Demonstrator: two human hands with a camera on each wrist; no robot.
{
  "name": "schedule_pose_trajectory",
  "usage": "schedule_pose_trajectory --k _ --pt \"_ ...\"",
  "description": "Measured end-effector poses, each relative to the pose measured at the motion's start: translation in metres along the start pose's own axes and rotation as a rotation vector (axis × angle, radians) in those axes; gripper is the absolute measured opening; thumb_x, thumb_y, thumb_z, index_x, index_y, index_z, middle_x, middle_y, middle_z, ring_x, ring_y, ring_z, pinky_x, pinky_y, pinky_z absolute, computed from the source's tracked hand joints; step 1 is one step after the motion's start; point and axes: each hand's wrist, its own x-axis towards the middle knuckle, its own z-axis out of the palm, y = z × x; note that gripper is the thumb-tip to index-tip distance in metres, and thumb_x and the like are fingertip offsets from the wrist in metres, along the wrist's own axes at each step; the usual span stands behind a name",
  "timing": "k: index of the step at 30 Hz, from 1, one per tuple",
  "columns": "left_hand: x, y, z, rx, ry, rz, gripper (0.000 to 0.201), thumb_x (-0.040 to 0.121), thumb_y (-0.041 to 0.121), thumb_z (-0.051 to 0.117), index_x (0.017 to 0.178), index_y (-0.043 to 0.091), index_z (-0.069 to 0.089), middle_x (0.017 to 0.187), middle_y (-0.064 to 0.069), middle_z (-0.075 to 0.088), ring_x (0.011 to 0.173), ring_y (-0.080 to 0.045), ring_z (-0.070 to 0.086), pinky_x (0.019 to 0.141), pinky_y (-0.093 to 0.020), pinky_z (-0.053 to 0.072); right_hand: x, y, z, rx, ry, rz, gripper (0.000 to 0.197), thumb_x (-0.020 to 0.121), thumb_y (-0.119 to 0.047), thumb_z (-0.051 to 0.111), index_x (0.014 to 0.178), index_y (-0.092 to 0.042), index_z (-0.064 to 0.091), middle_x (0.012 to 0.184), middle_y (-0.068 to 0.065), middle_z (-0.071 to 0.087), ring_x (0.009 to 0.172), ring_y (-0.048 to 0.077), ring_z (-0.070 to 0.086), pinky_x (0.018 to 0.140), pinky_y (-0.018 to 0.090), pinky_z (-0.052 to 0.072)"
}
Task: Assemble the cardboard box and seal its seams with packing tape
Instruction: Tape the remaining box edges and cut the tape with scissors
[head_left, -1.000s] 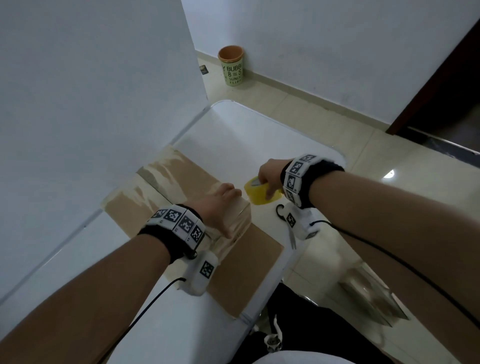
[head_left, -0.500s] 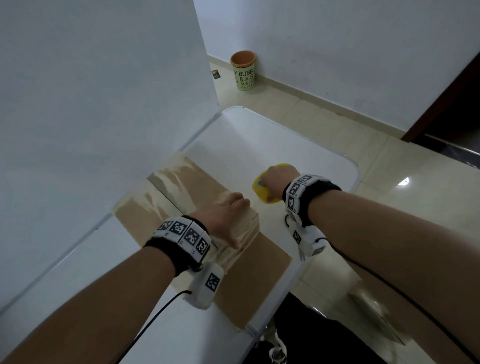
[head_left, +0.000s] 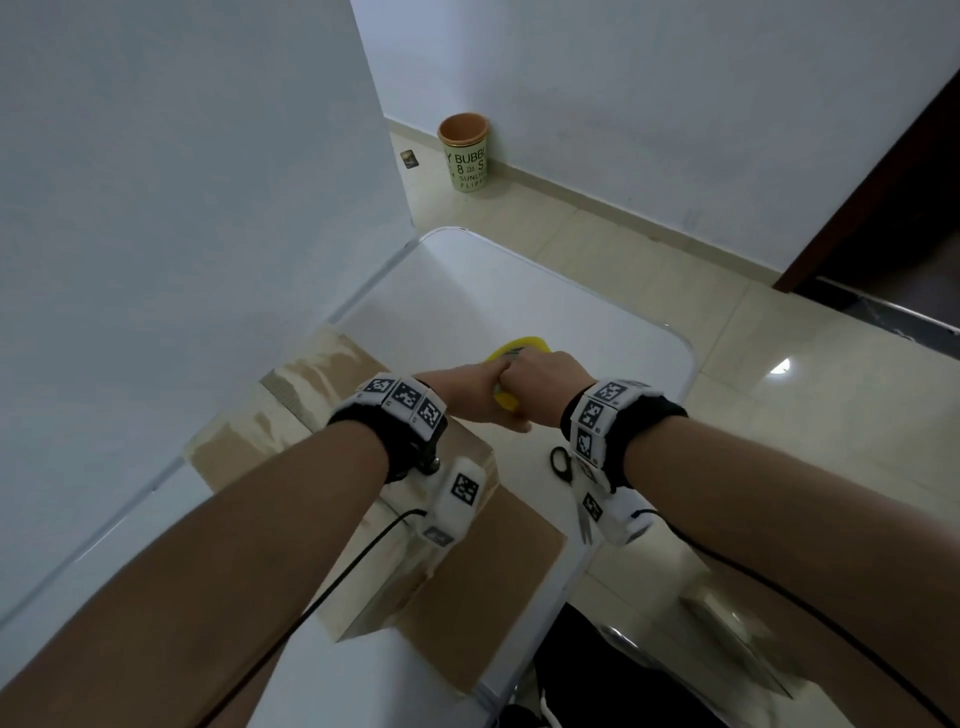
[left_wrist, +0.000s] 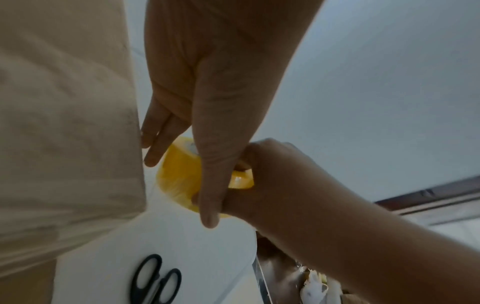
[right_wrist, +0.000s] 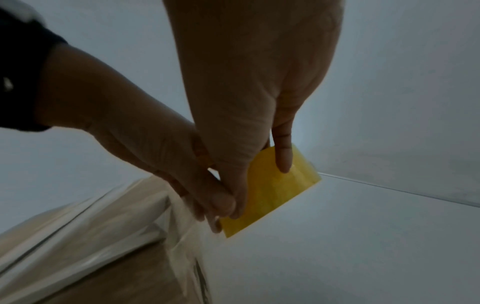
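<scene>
— What is seen nearest, and what is blocked from sight?

— In the head view a cardboard box (head_left: 457, 561) is seen lying on the white surface (head_left: 519, 301), its top and near flap glazed with clear tape; much of it is covered by the left forearm. Black-handled scissors (head_left: 566, 467) are laid just beside it on the right, their blades partly hidden by the right wrist camera.

— And the hands?

— Just beyond the box's far end, the yellow tape roll (head_left: 506, 400) is gripped by the right hand (head_left: 540, 387), thumb and fingers curled round it. The left hand (head_left: 467, 389) is pressed against the right one; its thumb is laid across the roll, while its fingers are kept straight.

— What is added by the wrist views?

— In the left wrist view the straight fingers (left_wrist: 155, 139) are shown touching the box side, and the scissor handles are seen whole. In the right wrist view a clear strip (right_wrist: 187, 222) is shown between box corner and roll, something the head view cannot show.

— Farther off?

— A printed cup-shaped bin (head_left: 464, 152) is stood on the floor by the wall.
</scene>
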Motion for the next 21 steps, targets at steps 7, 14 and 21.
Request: schedule_pose_trajectory --k 7,14,21 --pt "0.004 -0.015 0.002 -0.078 0.009 -0.051 0.031 0.087 0.034 0.065 0.106 0.010 0.064 0.092 -0.008 0.068 0.076 -0.018 0.066 0.068 -0.029 0.055 -0.013 0.040 0.007 0.487 0.268 0.083 0.027 0.084 -0.008 0.048 0.109 -0.014 0.058 0.115 0.003 0.053 0.101 0.022 0.054 0.077 0.031 0.044" --pt "0.003 -0.021 0.003 -0.362 0.009 -0.046 0.032 0.087 0.027 0.067 0.115 0.012 0.064 0.091 -0.007 0.063 0.077 -0.017 0.059 0.071 -0.030 0.048 -0.018 0.048 0.083 0.472 -0.328 0.217 0.041 0.087 0.006 0.042 0.113 -0.014 0.068 0.129 0.013 0.052 0.116 0.033 0.053 0.091 0.033 0.045" --pt "0.002 -0.023 0.006 -0.445 0.037 -0.044 0.029 0.086 0.025 0.069 0.112 0.013 0.065 0.089 -0.005 0.064 0.079 -0.017 0.059 0.071 -0.028 0.046 -0.014 0.052 0.148 0.485 -0.364 0.314 0.035 0.091 -0.018 0.058 0.126 -0.023 0.059 0.135 0.005 0.039 0.116 0.036 0.047 0.103 0.040 0.040"
